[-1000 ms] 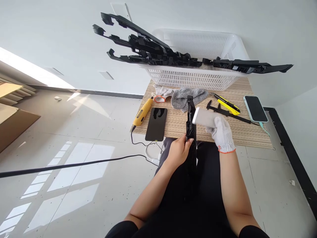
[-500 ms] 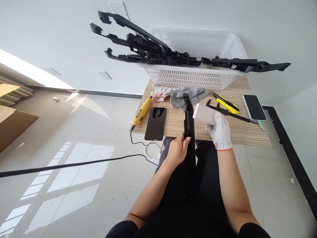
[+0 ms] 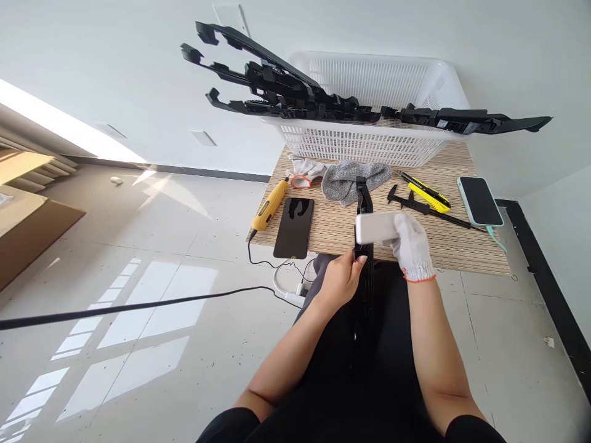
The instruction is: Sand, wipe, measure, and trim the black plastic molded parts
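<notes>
Black plastic made up the long, narrow part [image 3: 368, 251], which stood roughly upright in view between the person's legs, its top end over the near edge of the bench [image 3: 455, 249] and its lower end hard to make out against the dark clothing. The bare left hand [image 3: 342, 277] had its fingers closed around the part, with the thumb lying along the front. The right hand [image 3: 412, 246], in a white knitted glove with an orange cuff, gripped a pale block [image 3: 377, 227] at its right end, fingers narrowed on it. The block's free end crossed in front of the part just above the left hand; whether the 2 touched, I could not tell. Behind them a grey cloth [image 3: 340, 183] lay crumpled beside a white glove [image 3: 309, 167]. To the left were a yellow power tool [image 3: 271, 206] and a dark phone [image 3: 293, 229], side by side. To the right lay a black caliper [image 3: 418, 206], a yellow-and-black cutter [image 3: 429, 195] just behind it, and a 2nd phone [image 3: 481, 201] in a pale case, with a green cable [image 3: 496, 237] at its near end. At the back of the bench sat a white slatted basket [image 3: 360, 143], with several black pieces [image 3: 300, 92] across its top, jutting past both sides.
</notes>
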A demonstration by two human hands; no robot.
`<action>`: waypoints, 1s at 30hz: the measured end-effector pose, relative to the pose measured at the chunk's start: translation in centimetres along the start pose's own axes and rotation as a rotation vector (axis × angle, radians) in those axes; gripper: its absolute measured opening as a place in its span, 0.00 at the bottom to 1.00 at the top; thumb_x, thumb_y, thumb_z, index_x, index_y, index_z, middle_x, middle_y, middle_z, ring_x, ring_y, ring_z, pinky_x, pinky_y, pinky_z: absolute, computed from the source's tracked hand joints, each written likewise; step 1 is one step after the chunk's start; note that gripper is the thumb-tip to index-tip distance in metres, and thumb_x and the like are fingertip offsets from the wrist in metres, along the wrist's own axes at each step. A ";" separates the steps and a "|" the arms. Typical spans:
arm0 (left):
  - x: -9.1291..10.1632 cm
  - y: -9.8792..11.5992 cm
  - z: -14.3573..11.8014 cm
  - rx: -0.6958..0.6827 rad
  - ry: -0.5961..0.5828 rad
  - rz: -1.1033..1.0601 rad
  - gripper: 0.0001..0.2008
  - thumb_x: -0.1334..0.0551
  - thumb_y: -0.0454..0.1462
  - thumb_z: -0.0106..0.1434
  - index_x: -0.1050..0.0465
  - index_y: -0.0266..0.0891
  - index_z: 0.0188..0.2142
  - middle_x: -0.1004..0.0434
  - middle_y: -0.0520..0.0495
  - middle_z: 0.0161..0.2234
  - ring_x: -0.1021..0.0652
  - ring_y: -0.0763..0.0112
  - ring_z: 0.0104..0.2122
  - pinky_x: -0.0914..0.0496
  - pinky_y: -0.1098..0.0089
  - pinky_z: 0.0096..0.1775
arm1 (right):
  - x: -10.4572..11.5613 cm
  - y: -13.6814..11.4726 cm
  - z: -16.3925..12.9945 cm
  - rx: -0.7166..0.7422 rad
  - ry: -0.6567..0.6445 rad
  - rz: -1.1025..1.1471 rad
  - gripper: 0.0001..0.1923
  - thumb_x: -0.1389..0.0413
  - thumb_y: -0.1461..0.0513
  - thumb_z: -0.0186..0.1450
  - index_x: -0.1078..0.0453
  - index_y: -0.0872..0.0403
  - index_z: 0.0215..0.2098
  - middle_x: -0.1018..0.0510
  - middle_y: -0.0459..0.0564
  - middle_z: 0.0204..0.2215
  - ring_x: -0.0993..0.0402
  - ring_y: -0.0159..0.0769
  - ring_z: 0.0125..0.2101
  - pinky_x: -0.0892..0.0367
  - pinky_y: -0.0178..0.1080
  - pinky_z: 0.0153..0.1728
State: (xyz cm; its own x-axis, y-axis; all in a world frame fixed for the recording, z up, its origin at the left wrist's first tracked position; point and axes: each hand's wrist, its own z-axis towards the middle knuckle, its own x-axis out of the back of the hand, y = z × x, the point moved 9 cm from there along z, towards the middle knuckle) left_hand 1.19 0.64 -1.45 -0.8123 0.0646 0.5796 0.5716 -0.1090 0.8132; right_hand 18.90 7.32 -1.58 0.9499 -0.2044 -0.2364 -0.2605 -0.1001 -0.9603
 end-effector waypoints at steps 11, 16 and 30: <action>-0.1 -0.4 0.2 0.014 -0.014 -0.044 0.17 0.52 0.47 0.72 0.41 0.43 0.29 0.36 0.52 0.21 0.32 0.69 0.22 0.41 0.71 0.28 | 0.0 -0.9 -1.2 -0.024 -0.009 -0.086 0.20 0.39 0.44 0.61 0.36 0.49 0.30 0.45 0.37 0.12 0.54 0.23 0.10 0.59 0.31 0.08; -0.1 -0.3 0.1 0.006 -0.015 -0.055 0.16 0.53 0.47 0.72 0.40 0.43 0.31 0.37 0.53 0.21 0.33 0.70 0.21 0.42 0.71 0.28 | 0.4 -2.0 -1.2 0.092 0.009 0.020 0.20 0.46 0.41 0.66 0.33 0.47 0.36 0.44 0.36 0.11 0.55 0.24 0.09 0.56 0.32 0.08; -0.4 0.2 0.3 -0.031 -0.029 0.049 0.14 0.51 0.45 0.72 0.42 0.43 0.31 0.36 0.53 0.21 0.32 0.69 0.21 0.43 0.70 0.28 | 1.4 -2.5 -0.7 0.119 -0.030 0.179 0.20 0.45 0.48 0.58 0.36 0.47 0.45 0.22 0.47 0.28 0.30 0.34 0.16 0.41 0.34 0.11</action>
State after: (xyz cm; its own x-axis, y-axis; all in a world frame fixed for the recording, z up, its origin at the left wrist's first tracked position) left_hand 1.67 0.90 -1.48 -0.7796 0.0866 0.6202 0.6062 -0.1438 0.7822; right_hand 20.74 6.63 0.62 0.8957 -0.1793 -0.4070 -0.4046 0.0512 -0.9131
